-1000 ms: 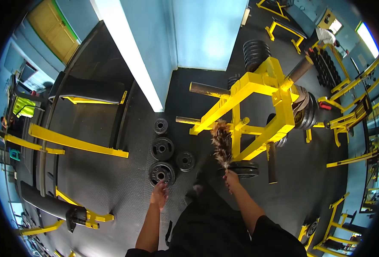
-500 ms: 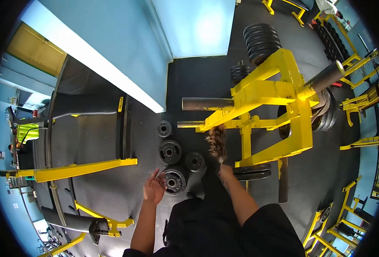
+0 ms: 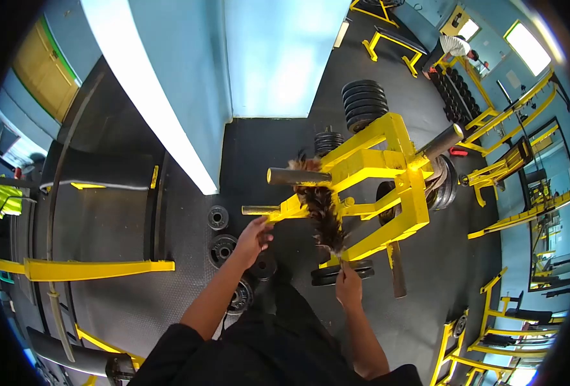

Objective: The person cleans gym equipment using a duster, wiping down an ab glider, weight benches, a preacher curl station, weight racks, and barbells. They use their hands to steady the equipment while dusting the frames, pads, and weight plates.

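Observation:
My right hand (image 3: 348, 286) is wrapped round the handle end of a brown feather duster (image 3: 322, 209). The feathers lie against the yellow weight rack (image 3: 375, 164), reaching up past its upper left grey peg (image 3: 298, 177). My left hand (image 3: 254, 239) has its fingers partly spread near the rack's lower left peg (image 3: 259, 210), with nothing seen in it. Several black weight plates (image 3: 223, 251) lie on the floor below and left of that hand. More plates (image 3: 343, 273) hang at the rack's base, left of its lower peg.
A blue wall (image 3: 265, 64) and a white-edged pillar (image 3: 162, 109) stand ahead. At left is a black bench (image 3: 104, 168) with a yellow frame bar (image 3: 98, 270). A person (image 3: 453, 46) bends by the dumbbell rack (image 3: 455, 93) at the upper right.
My left hand has moved up and forward, close to the rack. The duster has risen from beneath the rack's arm to lie across it. The view has shifted to the right.

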Demonstrator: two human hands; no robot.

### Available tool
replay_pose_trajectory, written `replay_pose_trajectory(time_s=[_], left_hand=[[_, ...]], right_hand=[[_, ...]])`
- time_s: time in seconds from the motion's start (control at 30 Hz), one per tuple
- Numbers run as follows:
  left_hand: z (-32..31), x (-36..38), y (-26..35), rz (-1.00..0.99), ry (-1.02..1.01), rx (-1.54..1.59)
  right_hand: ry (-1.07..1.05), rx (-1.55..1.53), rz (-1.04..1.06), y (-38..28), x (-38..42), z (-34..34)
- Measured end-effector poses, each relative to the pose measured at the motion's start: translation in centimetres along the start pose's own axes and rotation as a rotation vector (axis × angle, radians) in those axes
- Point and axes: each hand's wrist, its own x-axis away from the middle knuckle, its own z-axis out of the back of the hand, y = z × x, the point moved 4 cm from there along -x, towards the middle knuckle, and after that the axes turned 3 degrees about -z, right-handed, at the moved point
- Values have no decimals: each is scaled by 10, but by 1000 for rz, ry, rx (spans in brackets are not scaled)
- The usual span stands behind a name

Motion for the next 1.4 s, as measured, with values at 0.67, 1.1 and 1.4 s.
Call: replay_pose_trajectory(time_s=[0.67, 1.1, 1.4], left_hand=[[13, -22, 25, -252, 206, -492], [-59, -76, 96, -777, 410, -854], [-67, -37, 59, -509, 384, -1010]], right_hand=[[-242, -101, 280, -34, -32, -156], [253, -388, 299, 12, -53, 30], [-84, -277, 391, 45, -34, -37]])
